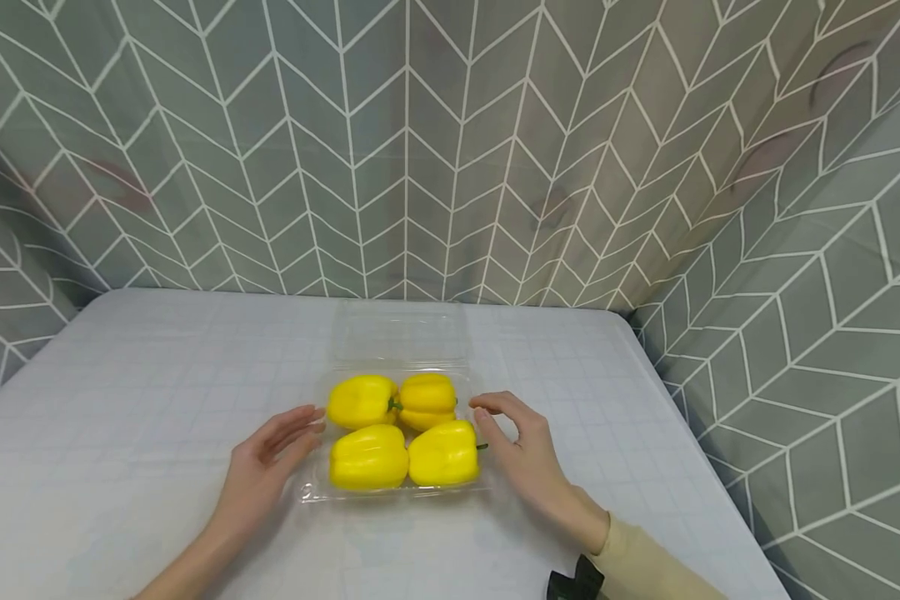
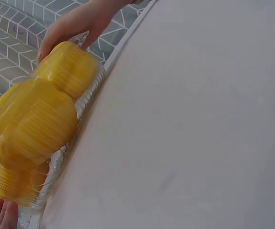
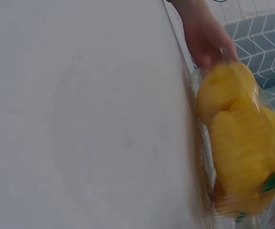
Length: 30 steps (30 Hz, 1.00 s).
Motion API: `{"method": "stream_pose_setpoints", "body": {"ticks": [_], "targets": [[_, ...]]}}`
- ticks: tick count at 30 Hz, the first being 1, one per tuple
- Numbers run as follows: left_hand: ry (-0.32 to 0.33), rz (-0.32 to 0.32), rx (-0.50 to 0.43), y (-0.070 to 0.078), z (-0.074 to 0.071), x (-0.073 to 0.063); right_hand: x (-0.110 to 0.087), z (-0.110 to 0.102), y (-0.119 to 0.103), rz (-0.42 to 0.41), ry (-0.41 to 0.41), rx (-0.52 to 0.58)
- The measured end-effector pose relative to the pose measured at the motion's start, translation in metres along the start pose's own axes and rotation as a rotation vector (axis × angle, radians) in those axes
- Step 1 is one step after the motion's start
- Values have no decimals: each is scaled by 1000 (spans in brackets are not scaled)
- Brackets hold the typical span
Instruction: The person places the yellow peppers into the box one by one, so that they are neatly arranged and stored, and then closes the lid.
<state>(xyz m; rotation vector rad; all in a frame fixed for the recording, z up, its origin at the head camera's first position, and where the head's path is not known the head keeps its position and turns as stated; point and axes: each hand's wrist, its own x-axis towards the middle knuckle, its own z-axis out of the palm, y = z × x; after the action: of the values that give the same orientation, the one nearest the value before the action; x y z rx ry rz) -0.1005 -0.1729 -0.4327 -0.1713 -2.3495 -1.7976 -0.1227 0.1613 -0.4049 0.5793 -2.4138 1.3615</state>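
Several yellow bell peppers [image 1: 368, 457] lie in two rows in a clear plastic clamshell container [image 1: 360, 495]. Its transparent lid [image 1: 400, 333] is folded back flat behind them. On the container's left side is my left hand [image 1: 268, 457], fingers loosely bent, tips beside the wall. My right hand [image 1: 528, 450] is at the right side, index finger and thumb spread beside the back and front right peppers. In the left wrist view, my left fingertips [image 2: 3, 217] show at the lower corner. From the right wrist view, green stems [image 3: 273, 183] show through the clear plastic.
The container stands on a table with a white cloth [image 1: 157, 367]. A grey curtain with white chevron lines [image 1: 435, 167] rises behind the table, and similar fabric [image 1: 832, 350] hangs on the right. A black strap [image 1: 576, 579] is near my right sleeve.
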Motion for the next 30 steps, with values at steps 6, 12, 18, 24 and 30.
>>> {"method": "stream_pose_setpoints", "body": {"ticks": [6,12,18,24,30], "targets": [[66,-87,69,2,2,18,17,2,10,113,54,7],[101,-237,11,-2,8,42,33,8,22,278,58,66],[157,-337,-155,-4,21,61,44,14,34,395,77,221],[162,-423,-315,-1,24,72,48,18,33,448,105,342],[142,-431,-572,0,24,78,48,24,43,443,111,492]]}}
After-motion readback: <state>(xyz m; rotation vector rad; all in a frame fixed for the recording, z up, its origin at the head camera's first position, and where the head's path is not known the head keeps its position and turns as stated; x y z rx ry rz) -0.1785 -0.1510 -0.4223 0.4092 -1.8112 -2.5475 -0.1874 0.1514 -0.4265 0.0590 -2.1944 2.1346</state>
